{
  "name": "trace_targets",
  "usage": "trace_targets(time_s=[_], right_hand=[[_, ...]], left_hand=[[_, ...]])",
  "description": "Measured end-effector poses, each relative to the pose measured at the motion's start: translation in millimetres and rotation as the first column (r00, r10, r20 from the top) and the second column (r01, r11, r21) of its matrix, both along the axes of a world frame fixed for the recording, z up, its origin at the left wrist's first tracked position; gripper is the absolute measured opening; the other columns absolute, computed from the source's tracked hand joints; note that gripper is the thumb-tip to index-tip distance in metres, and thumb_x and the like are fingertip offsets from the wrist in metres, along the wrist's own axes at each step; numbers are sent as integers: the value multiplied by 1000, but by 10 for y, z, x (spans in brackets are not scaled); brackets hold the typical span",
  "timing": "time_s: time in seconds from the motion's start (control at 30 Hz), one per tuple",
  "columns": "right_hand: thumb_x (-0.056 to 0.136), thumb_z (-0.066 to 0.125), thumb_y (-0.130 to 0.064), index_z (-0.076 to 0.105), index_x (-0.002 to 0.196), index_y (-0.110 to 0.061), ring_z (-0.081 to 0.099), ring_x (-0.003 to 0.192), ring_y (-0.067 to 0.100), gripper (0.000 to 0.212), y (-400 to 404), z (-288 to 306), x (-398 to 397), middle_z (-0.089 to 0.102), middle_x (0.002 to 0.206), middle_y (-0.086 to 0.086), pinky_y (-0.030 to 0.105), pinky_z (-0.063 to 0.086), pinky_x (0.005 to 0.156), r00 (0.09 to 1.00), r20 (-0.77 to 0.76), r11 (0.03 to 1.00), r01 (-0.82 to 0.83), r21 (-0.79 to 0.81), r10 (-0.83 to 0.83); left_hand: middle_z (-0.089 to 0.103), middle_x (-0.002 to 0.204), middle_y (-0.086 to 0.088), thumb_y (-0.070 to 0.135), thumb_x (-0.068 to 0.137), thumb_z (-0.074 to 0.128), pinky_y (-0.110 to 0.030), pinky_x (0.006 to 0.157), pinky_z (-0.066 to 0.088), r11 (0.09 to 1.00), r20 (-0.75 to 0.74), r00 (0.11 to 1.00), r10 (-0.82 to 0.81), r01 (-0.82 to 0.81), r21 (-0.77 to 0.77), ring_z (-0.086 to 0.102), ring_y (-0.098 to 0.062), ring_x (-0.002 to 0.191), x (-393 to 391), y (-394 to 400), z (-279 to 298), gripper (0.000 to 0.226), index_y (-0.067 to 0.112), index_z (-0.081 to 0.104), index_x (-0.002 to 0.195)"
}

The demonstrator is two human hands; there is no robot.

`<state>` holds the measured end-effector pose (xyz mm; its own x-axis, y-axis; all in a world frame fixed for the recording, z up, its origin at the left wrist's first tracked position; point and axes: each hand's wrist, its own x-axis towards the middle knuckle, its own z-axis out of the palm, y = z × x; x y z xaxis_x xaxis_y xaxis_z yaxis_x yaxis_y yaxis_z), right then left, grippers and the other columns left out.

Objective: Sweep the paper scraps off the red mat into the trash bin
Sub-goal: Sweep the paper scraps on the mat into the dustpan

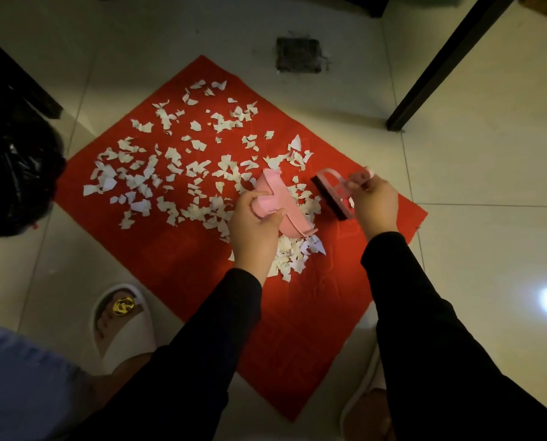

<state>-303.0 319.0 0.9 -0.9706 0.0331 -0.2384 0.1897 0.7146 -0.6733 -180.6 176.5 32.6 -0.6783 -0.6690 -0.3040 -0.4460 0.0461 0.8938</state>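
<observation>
a: where are the hands?
b: left hand (255,218) grips the pink dustpan (281,205); right hand (374,202) grips the brush (331,197), center frame.
a: and the scraps?
b: paper scraps (170,160) lie over the red mat (176,259); black trash bag (11,173) at left edge.

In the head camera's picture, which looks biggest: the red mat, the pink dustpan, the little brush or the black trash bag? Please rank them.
1. red mat
2. black trash bag, though the frame cuts it off
3. pink dustpan
4. brush, only slightly smaller than the dustpan; hands partly cover both.
</observation>
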Motion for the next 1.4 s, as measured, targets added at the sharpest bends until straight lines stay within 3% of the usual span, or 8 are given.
trace_targets(time_s=[0.17, 0.33, 0.5, 0.63, 0.73, 0.93, 1.1, 1.4], right_hand=[[94, 52, -20, 66, 105, -11, 61, 88, 17, 20, 120, 227, -84, 65, 96, 5, 24, 46, 74, 987, -77, 978, 127, -168, -141], [96, 50, -22, 66, 109, -7, 58, 90, 18, 26, 317, 91, -85, 65, 98, 8, 16, 30, 65, 984, -104, 989, 148, -5, -148], [94, 50, -22, 66, 103, -11, 55, 82, 19, 21, 205, -7, 100, 63, 91, 6, 23, 31, 65, 999, 0, 999, 39, 33, -39], [91, 54, -13, 65, 82, -24, 63, 92, 19, 18, 131, 90, 26, 68, 91, 0, 30, 49, 83, 996, 39, 971, 90, -221, -83], [92, 53, -13, 67, 94, -16, 63, 90, 16, 14, 173, 223, -25, 65, 88, -5, 20, 47, 74, 989, 6, 939, 144, -312, -149], [96, 45, -15, 65, 108, -4, 59, 86, 23, 25, 214, 71, 71, 65, 96, 13, 21, 33, 64, 995, -60, 992, 86, 94, -80], [96, 47, -18, 64, 102, -3, 57, 75, 25, 24, -26, -49, 259, 64, 86, 14, 32, 40, 63, 1000, 21, 984, -24, 179, 20], [94, 51, -18, 66, 103, -9, 63, 83, 18, 20, -120, 192, 200, 69, 97, 6, 28, 50, 72, 992, 25, 979, 126, -162, -124]], left_hand=[[60, 99, 1, 6, 79, 68, -16, 66, 46, 1000, 6, 1000, -9, 9, -8, 57, -12, 85, 9, 25, 36, 27, 12, 56, 103], [63, 106, -3, 7, 79, 69, -28, 78, 53, 1000, 16, 1000, -5, 5, 7, 61, -16, 93, 27, 18, 31, 32, 10, 56, 109], [63, 108, -4, 8, 79, 69, -32, 81, 54, 1000, 17, 1000, -3, 3, 11, 61, -17, 95, 26, 21, 13, 33, 11, 56, 108], [63, 107, -6, 7, 79, 70, -28, 78, 51, 1000, 15, 1000, -13, 13, 10, 60, -18, 93, 20, 60, 35, 32, 10, 56, 107], [62, 107, -4, 7, 79, 69, -26, 77, 50, 1000, 13, 1000, -18, 18, 7, 60, -16, 92, 22, 71, 51, 31, 11, 56, 107], [62, 103, -2, 7, 79, 69, -37, 82, 55, 1000, 23, 1000, -19, 19, 2, 60, -18, 92, 50, 62, 58, 30, 11, 55, 106], [63, 109, -6, 6, 79, 69, -36, 83, 55, 1000, 21, 1000, -16, 16, -4, 61, -18, 93, 90, 31, 57, 32, 9, 56, 108], [59, 99, 1, 3, 80, 68, -36, 81, 56, 999, -14, 1000, 0, 1, 40, 59, -15, 89, 173, 4, 103, 26, 14, 55, 99]])
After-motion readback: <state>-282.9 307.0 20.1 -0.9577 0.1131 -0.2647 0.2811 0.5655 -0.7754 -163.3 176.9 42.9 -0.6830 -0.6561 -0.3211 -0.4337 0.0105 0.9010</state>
